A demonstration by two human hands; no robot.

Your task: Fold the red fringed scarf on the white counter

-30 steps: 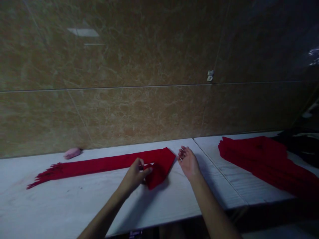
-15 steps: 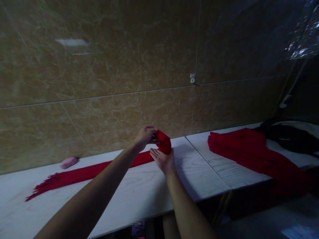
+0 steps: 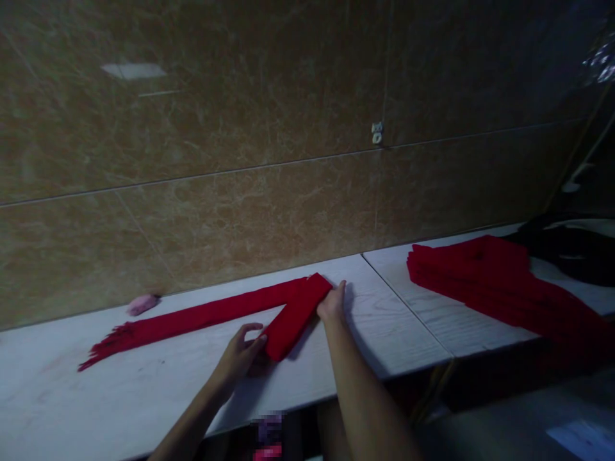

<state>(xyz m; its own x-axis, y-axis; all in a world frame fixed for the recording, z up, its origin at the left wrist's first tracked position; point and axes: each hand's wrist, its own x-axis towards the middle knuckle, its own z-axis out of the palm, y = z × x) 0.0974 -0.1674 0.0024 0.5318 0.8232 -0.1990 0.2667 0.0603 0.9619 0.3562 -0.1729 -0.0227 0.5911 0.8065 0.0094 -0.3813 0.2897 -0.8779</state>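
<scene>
Left hand [image 3: 240, 356], lower centre of the frame: the thumb lies on the near end of a red fringed scarf's [image 3: 206, 315] folded section, pinching that end against fingers partly hidden beneath it. Right hand [image 3: 331, 306], right of centre: it touches the far end of the same section, thumb raised clear of the cloth; the fingers are largely covered, and whether they grip cannot be told. The scarf lies on a white wood-grained desk [image 3: 158, 400], its single strip running from the folded section towards the left, where the fringe rests. Above the strip, near the brown marbled wall [image 3: 240, 221], is a small pink object [image 3: 142, 305]. At right: a heap of red cloth [image 3: 473, 272], with black fabric [image 3: 589, 256] just beside it at the frame's edge.
</scene>
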